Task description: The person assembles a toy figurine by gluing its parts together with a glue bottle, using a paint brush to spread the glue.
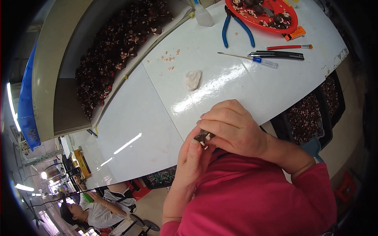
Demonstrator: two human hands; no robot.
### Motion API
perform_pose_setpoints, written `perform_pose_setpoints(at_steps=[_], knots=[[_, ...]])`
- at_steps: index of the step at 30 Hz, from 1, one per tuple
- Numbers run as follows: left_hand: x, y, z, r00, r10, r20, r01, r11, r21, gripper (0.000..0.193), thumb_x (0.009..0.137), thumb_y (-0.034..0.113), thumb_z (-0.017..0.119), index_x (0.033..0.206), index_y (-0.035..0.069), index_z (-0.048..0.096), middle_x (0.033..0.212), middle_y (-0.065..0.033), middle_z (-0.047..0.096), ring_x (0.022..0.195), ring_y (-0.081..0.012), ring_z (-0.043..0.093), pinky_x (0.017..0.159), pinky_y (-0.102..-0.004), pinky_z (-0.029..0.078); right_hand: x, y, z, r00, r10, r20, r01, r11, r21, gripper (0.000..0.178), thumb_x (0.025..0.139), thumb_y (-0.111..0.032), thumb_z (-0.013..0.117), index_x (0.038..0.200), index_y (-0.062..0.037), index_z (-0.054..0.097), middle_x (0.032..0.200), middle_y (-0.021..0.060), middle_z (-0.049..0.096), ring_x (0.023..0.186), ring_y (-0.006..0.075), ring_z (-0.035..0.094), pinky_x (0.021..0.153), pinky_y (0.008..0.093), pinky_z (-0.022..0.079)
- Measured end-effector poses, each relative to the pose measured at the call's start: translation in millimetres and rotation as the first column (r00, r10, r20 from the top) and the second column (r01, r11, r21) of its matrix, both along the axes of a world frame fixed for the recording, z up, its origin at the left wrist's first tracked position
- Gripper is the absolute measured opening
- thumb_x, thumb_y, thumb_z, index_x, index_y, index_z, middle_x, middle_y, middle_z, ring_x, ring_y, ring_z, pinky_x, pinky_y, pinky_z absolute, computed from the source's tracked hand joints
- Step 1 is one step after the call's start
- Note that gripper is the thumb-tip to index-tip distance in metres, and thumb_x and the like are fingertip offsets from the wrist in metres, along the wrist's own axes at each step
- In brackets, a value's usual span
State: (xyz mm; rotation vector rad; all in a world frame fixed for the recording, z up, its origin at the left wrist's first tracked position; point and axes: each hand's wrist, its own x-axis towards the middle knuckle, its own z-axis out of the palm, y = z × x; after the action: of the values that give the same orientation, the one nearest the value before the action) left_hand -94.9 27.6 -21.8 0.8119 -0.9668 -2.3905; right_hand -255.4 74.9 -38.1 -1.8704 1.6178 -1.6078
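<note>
Above the near edge of the white table, both hands meet around a small dark brown piece with pale pink bits (204, 137). My left hand (190, 158) grips it from below, its thumb lying along the piece. My right hand (235, 128) closes over its upper side, with bent fingers and thumb hiding part of it. Too little of the piece shows to tell its exact kind. A crumpled white lump (193, 80) lies on the table beyond the hands.
Pliers with blue handles (238, 28), a screwdriver (264, 61), a black utility knife (278, 55) and a red-handled brush (289, 47) lie far right. Behind them stands a red tray (293, 24) of dark pieces. A large heap (114, 51) fills the far-left bin. Someone sits lower left.
</note>
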Motion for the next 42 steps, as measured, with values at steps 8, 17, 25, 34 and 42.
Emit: perform_pose_setpoints(at_steps=[8,17,25,34,42], knots=[[-12,5,3,1.0,-0.02,-0.003,0.02,0.999,-0.04,0.061,0.097,0.038,0.046,0.138,-0.005,0.031,0.124,-0.0112,0.047,0.113,-0.0181,0.046,0.1,-0.0338,0.036,-7,5,-2,0.999,-0.001,0.04,0.003,0.999,-0.043,0.044,0.062,-0.006,0.076,0.104,-0.0062,0.061,0.1,0.0054,0.059,0.088,0.022,0.056,0.078,0.0325,0.045],[-17,10,8,0.995,-0.033,-0.096,0.026,0.996,-0.08,0.07,0.093,0.046,0.051,0.136,-0.004,0.03,0.124,-0.0133,0.046,0.116,-0.0217,0.046,0.102,-0.0379,0.035,-8,11,10,0.997,-0.002,0.081,0.006,0.999,-0.054,0.042,0.064,-0.005,0.076,0.103,-0.0074,0.06,0.095,0.005,0.057,0.085,0.0211,0.054,0.076,0.0312,0.043],[-25,15,14,1.0,0.026,-0.017,-0.028,0.994,-0.103,0.074,0.085,0.048,0.063,0.135,0.002,0.034,0.124,-0.0089,0.047,0.119,-0.0207,0.046,0.102,-0.0374,0.038,-3,13,7,0.983,-0.13,0.13,0.141,0.987,-0.08,0.034,0.064,-0.005,0.074,0.092,-0.0101,0.056,0.09,0.0042,0.053,0.086,0.0213,0.054,0.077,0.0326,0.043],[-26,17,16,0.984,0.104,0.147,-0.049,0.94,-0.338,0.065,0.089,0.037,0.063,0.137,0.004,0.034,0.125,-0.0072,0.047,0.115,-0.0183,0.049,0.095,-0.0334,0.043,-5,11,5,0.98,-0.123,0.158,0.133,0.989,-0.057,0.035,0.062,0.0,0.071,0.091,-0.0078,0.053,0.09,0.0055,0.053,0.083,0.023,0.054,0.076,0.0336,0.044],[-24,17,16,0.98,0.131,0.148,-0.045,0.877,-0.478,0.052,0.09,0.02,0.062,0.132,0.003,0.038,0.114,-0.0048,0.053,0.097,-0.009,0.052,0.083,-0.0228,0.044,-2,10,7,0.986,-0.11,0.127,0.12,0.989,-0.08,0.035,0.062,0.0,0.072,0.09,-0.0074,0.052,0.09,0.0065,0.053,0.083,0.0235,0.054,0.074,0.0331,0.045]])
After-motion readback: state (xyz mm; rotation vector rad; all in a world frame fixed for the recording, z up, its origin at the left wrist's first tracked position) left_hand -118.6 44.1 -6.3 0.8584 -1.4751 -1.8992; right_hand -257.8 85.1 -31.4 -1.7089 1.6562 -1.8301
